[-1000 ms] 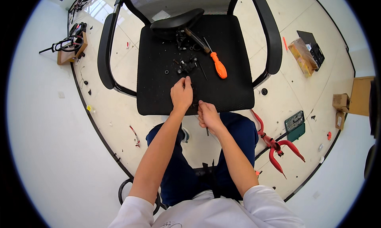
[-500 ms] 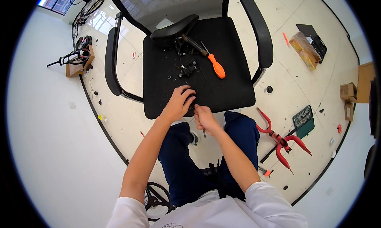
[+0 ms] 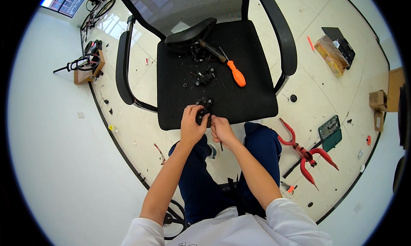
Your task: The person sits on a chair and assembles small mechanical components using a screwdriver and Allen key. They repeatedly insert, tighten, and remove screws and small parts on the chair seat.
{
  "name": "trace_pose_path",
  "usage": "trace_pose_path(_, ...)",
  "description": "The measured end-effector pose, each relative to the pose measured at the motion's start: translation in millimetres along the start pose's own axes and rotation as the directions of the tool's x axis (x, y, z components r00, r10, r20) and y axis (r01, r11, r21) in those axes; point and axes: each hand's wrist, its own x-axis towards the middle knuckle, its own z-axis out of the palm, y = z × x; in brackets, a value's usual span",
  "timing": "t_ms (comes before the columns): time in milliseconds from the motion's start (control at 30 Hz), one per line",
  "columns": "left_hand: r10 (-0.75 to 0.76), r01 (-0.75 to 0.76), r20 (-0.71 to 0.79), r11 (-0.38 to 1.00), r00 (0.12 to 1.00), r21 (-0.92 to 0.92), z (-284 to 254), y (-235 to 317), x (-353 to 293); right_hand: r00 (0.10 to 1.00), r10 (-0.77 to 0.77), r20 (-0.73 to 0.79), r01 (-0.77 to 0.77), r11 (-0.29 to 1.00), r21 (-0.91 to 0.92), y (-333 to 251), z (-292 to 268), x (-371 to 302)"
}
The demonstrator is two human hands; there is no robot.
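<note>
My left hand (image 3: 192, 125) is at the front edge of a black office chair seat (image 3: 257, 92), closed on a small black metal bicycle part (image 3: 206, 102) with silver bolts. Right beside it, my right hand (image 3: 223, 130) is wrapped round a thin dark rod-like tool (image 3: 221, 146), whose end sticks out below the fist. The tool's tip is hidden at the part. Farther back lies a similar black bolted part (image 3: 206, 76). A bicycle saddle (image 3: 188, 35) with its seat post (image 3: 212, 50) rests near the backrest, beside an orange-handled screwdriver (image 3: 236, 74).
Armrests (image 3: 280, 32) flank the seat. On the floor at right are a red bicycle fork-like frame part (image 3: 305, 154), a green case of small parts (image 3: 329, 130) and a yellow box (image 3: 332, 55). Cardboard boxes (image 3: 378, 100) stand farther right; bicycle parts (image 3: 87, 62) sit at left.
The black part under my left hand has come into sight, and that hand's fingers now close round it. My right hand stays close by with the tool. The view has shifted slightly.
</note>
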Motion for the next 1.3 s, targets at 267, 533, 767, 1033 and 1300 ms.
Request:
trace_pose_path(267, 0.016, -0.02, -0.039, 0.994, 0.999, -0.108, 3, -5, 2, 1.0, -0.017, 0.006, 0.017, 1.0, -0.017, 2, -3, 1)
trace_pose_path(533, -0.289, 0.268, -0.076, 0.94, 0.954, -0.212, 5, -2, 9, 1.0, -0.018, -0.018, 0.018, 0.999, -0.039, 0, 0, 0)
trace_pose_path(767, -0.104, 0.103, -0.055, 0.995, 0.993, -0.012, 0, -1, 17, 1.0, -0.004, 0.028, 0.004, 1.0, 0.028, 0, -1, 0)
trace_pose_path(1033, 0.238, -0.284, 0.237, 0.941, 0.942, 0.185, 1, -5, 55, 0.999, -0.046, -0.024, 0.044, 0.997, -0.06, 4, 3, 0)
trace_pose_path(1300, 0.169, -0.202, 0.193, 0.965, 0.967, 0.169, 22, -12, 57, 0.73, -0.683, -0.027, 0.462, 0.522, -0.717, 30, -6, 19)
